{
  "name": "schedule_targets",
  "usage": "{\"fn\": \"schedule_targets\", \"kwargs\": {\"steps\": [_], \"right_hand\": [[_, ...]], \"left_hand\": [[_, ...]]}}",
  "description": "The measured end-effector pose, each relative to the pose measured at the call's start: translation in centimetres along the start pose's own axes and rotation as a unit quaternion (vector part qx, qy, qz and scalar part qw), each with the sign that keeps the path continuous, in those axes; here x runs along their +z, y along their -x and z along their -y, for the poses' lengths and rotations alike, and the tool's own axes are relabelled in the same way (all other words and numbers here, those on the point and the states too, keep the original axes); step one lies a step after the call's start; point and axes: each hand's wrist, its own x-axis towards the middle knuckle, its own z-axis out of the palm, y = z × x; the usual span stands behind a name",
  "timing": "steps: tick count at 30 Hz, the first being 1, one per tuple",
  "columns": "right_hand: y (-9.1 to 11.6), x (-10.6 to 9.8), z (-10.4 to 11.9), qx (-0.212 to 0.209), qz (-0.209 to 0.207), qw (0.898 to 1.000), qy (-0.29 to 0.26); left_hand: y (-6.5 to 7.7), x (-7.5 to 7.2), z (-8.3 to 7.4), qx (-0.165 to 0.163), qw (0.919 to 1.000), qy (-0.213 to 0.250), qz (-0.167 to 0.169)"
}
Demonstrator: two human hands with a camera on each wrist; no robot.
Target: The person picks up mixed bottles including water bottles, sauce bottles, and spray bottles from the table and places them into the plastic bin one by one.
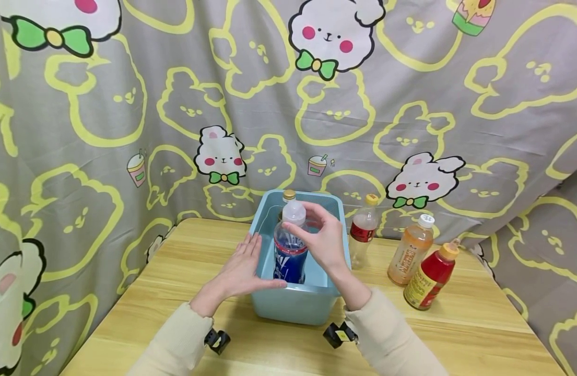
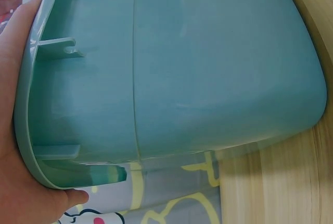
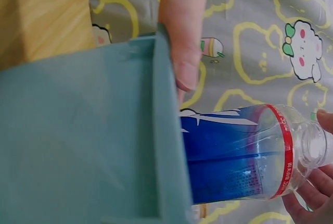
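A light-blue plastic basket (image 1: 295, 305) stands on the wooden table. My left hand (image 1: 238, 269) rests on its near left corner in the head view, fingers fairly straight along the left rim and thumb along the front rim. In the left wrist view this hand (image 2: 15, 146) lies against the basket rim (image 2: 23, 109). With thumb and fingers, my right hand (image 1: 323, 237) holds a clear plastic bottle (image 1: 290, 258) by its upper part near the whitish cap. The bottle has a blue label and a red band; its lower end is inside the basket. Behind it, a gold-capped bottle (image 1: 289, 195) is mostly hidden.
Right of the basket stand a yellow-capped bottle with a red label (image 1: 363, 232), a white-capped bottle of orange tint (image 1: 410, 250) and a red bottle with a yellow label (image 1: 431, 277). A patterned grey curtain (image 1: 269, 115) hangs behind the table (image 1: 199, 250).
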Motion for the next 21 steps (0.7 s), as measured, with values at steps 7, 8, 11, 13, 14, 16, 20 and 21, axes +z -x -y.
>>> {"fn": "schedule_targets", "kwargs": {"steps": [7, 8, 11, 13, 14, 16, 20, 21], "right_hand": [[0.5, 1.2, -1.6, 0.009, 0.013, 1.000, -0.001], [0.5, 1.3, -1.6, 0.014, 0.013, 1.000, -0.001], [0.7, 1.8, -1.8, 0.028, 0.013, 1.000, -0.005], [0.7, 2.1, -2.0, 0.039, 0.014, 0.999, -0.010], [0.8, 2.3, -2.1, 0.043, 0.015, 0.999, -0.013], [0.9, 2.5, -2.4, 0.048, 0.018, 0.998, -0.020], [1.1, 3.0, -3.0, 0.054, 0.025, 0.998, -0.013], [1.2, 3.1, -3.1, 0.054, 0.027, 0.998, -0.010]], "left_hand": [[-0.1, 0.1, 0.1, 0.001, 1.0000, 0.001, -0.001], [-0.1, 0.1, 0.1, 0.001, 1.0000, 0.001, -0.001], [-0.1, 0.1, 0.1, 0.001, 1.0000, 0.003, -0.002], [-0.1, 0.1, 0.1, 0.002, 1.0000, 0.003, -0.004], [-0.1, 0.1, 0.1, 0.001, 1.0000, 0.004, -0.004], [0.0, 0.1, 0.1, 0.001, 1.0000, 0.005, -0.004], [0.0, 0.2, 0.1, 0.002, 1.0000, 0.007, -0.003], [0.0, 0.1, 0.1, 0.002, 1.0000, 0.007, -0.003]]}}
